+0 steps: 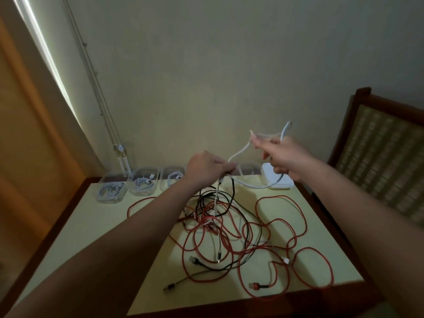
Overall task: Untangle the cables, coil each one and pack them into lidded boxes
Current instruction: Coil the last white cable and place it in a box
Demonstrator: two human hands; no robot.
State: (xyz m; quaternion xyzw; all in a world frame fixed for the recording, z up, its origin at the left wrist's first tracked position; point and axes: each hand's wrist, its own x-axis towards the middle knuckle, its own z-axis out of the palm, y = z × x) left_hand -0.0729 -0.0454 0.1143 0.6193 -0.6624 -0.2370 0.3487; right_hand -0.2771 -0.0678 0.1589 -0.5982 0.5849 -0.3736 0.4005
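Observation:
A white cable (241, 152) is lifted above the table between both hands. My left hand (207, 167) pinches it where it rises out of the tangle. My right hand (283, 157) grips loops of it higher up, near the wall. Below them a tangle of red cables (282, 226), black cables (231, 193) and more white cable lies spread over the pale yellow table (91, 226). Three clear boxes (111, 191) (143, 183) (172, 177) at the back left each hold a coiled white cable and stand without lids.
A stack of white lids (278, 177) lies at the back right of the table, with another clear box (249, 169) beside it. A wooden chair (378, 143) with a woven back stands to the right. The wall is close behind the table.

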